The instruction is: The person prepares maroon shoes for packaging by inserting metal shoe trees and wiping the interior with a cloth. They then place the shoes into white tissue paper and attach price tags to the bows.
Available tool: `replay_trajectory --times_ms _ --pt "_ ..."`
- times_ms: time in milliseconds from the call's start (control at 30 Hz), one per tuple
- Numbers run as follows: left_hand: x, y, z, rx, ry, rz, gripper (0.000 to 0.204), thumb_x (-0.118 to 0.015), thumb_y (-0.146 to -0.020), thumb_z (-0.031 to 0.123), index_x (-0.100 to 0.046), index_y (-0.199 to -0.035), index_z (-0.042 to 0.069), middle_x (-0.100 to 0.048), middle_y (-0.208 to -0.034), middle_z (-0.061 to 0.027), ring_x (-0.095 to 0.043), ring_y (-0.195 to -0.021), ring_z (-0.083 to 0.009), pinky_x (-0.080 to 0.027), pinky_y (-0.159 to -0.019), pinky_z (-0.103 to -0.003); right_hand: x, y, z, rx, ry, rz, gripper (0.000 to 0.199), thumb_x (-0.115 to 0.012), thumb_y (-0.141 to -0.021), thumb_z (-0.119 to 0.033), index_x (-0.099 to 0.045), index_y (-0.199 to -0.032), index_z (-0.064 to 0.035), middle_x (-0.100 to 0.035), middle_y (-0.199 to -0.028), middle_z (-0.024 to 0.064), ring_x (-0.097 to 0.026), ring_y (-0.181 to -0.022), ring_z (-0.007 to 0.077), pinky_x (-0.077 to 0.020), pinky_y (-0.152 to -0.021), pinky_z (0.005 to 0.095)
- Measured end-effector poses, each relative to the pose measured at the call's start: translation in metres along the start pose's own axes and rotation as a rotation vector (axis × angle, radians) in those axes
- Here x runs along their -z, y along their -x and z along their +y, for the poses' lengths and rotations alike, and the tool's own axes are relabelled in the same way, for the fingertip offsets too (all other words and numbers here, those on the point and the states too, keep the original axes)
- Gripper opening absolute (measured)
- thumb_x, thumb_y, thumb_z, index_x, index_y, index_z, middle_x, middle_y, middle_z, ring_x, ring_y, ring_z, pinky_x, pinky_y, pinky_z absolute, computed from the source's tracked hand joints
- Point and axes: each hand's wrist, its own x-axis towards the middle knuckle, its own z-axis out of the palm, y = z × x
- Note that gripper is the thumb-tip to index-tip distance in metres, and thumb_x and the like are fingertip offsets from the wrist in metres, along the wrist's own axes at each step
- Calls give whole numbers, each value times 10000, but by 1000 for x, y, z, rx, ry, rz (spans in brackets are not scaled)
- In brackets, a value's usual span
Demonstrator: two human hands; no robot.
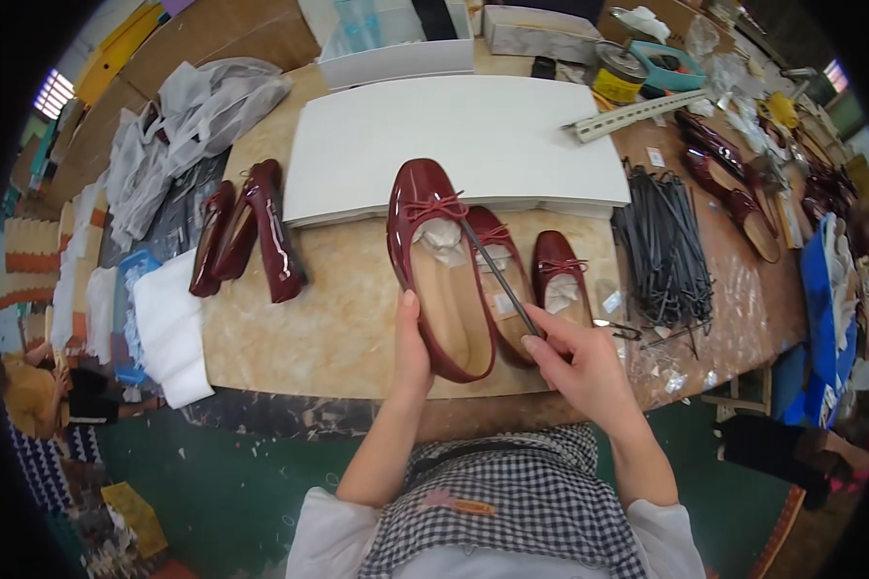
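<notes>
My left hand (pixel 411 349) is closed on the heel side of a glossy burgundy ballet flat (pixel 422 188), held toe-away over the table. The shoe has a thin bow, a beige insole and crumpled white paper in its toe. My right hand (pixel 577 362) grips a thin black rod (pixel 500 274), which slants across the shoe's opening with its far end by the bow. Behind the rod lies a second burgundy flat (pixel 519 333), partly hidden by the held one. A third flat (pixel 556 253) rests to its right, near my right hand.
A stack of white sheets (pixel 454 125) lies beyond the shoes. Several burgundy shoes (pixel 278 236) stand at left, beside a white cloth (pixel 172 328). At right are a heap of black rods (pixel 668 256), a perforated metal strip (pixel 637 117), a tin (pixel 617 72) and more shoes (pixel 734 193).
</notes>
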Motion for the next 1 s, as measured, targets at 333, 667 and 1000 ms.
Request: replay_trajectory --times_ms 333,667,1000 --pt "20 -6 -1 -175 -92 -26 601 -240 -982 508 -437 -1312 46 -559 -1251 -115 -557 -1127 -224 -435 -972 -365 -16 -13 -25 21 -129 -158 292 -565 -909 -125 -599 -1166 9 -488 -553 153 -454 -438 170 -366 -453 316" --pt "11 20 -34 -337 -217 22 744 -171 -960 615 -324 -1413 46 -449 -1372 -121 -451 -1248 -234 -359 -1045 -369 -71 -24 -13 414 259 270 317 -620 -853 -90 -616 -1157 -1 -544 -553 118 -527 -437 239 -413 -442 345" --pt "119 -3 15 -383 -999 250 491 -578 -908 336 -497 -1280 27 -620 -1132 -106 -612 -898 -174 -498 -771 -284 61 20 71 -9 75 525 241 -616 -827 -52 -651 -1066 -52 -683 -957 131 -664 -801 274 -524 -724 352"
